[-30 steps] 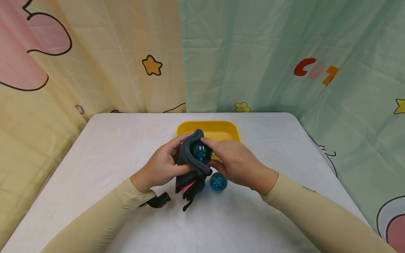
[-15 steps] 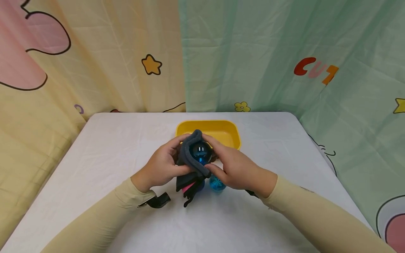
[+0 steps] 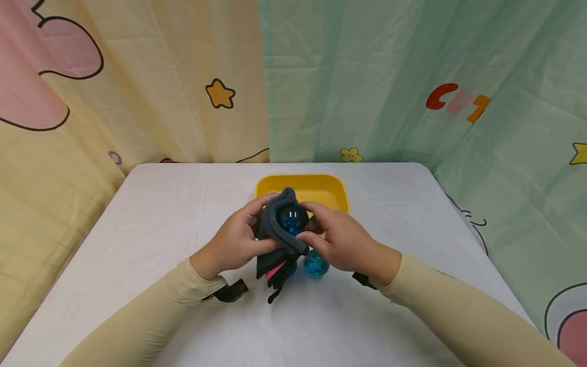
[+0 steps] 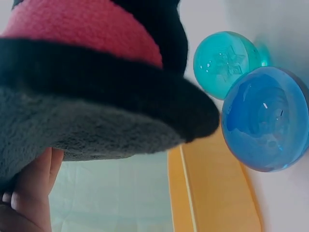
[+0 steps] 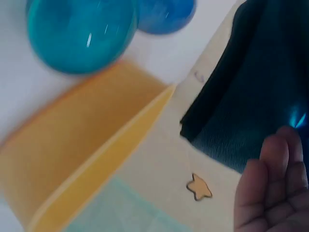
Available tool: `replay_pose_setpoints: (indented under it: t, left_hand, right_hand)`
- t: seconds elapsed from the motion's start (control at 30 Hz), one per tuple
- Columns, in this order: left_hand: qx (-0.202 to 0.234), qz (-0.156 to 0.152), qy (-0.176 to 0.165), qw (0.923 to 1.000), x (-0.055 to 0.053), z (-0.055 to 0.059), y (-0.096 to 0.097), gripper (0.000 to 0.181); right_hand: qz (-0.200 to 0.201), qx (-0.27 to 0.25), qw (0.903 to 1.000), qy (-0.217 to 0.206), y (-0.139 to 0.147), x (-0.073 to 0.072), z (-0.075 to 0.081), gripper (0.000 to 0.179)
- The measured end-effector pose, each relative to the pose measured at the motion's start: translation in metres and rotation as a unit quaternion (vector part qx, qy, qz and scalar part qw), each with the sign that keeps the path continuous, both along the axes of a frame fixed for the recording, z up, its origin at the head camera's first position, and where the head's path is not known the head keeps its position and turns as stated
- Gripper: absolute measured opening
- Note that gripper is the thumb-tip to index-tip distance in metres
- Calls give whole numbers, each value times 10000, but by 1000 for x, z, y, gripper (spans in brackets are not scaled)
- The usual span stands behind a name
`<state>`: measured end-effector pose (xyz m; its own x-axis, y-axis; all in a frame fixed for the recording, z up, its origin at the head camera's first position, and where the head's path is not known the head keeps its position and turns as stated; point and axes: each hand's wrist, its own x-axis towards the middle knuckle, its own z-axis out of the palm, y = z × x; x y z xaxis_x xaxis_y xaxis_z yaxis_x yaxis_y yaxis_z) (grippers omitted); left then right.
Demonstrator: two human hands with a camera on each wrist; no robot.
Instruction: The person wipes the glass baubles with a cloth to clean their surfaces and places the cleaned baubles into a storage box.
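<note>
A glossy blue ball [image 3: 292, 219] is held above the table, half wrapped in a dark grey fleece cloth [image 3: 271, 229] that has a pink patch and black ends hanging down. My left hand [image 3: 234, 239] grips the cloth around the ball from the left. From the right, my right hand [image 3: 341, 239] holds the ball with its fingers curled over it and the thumb below. The left wrist view shows the cloth [image 4: 87, 96] close up. The right wrist view shows the cloth [image 5: 251, 87] and my fingertips [image 5: 270, 193].
A teal ball [image 3: 315, 264] lies on the white table [image 3: 160, 214] under my hands, and a darker blue ball [image 4: 264, 125] lies beside it, mostly hidden by the cloth in the head view. Just behind stands a yellow tray [image 3: 321, 186]. Printed curtains hang around the table.
My right hand has closed in on the ball, the thumb coming under it. The left hand and the cloth have stayed nearly still.
</note>
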<state>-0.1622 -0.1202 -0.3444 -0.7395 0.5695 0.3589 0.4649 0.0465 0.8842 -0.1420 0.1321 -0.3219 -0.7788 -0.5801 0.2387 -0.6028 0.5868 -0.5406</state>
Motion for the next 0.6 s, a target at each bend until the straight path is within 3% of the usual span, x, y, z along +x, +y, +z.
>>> replay_pose_setpoints:
  t: [0.07, 0.17, 0.3, 0.4, 0.5, 0.6]
  left_hand:
    - [-69, 52, 19, 10000, 0, 0, 0, 79]
    - [-110, 135, 25, 9998, 0, -2, 0, 79]
    - [-35, 132, -5, 9999, 0, -3, -1, 78]
    - [105, 62, -44, 9999, -1, -2, -1, 78]
    - [204, 18, -77, 9998, -1, -2, -1, 78]
    - [176, 27, -97, 9998, -2, -1, -1, 77]
  right_hand:
    - [-116, -248, 9978, -599, -1, 1, -1, 49]
    - [-125, -62, 9980, -609, -2, 0, -2, 51]
    - [43, 576, 9983, 25, 0, -1, 0, 71]
    - [350, 785, 9946, 590, 3, -2, 2, 79]
    - [523, 897, 9848, 1391, 6, -3, 3, 81]
    - [448, 978, 9690, 2222, 8, -5, 2, 77]
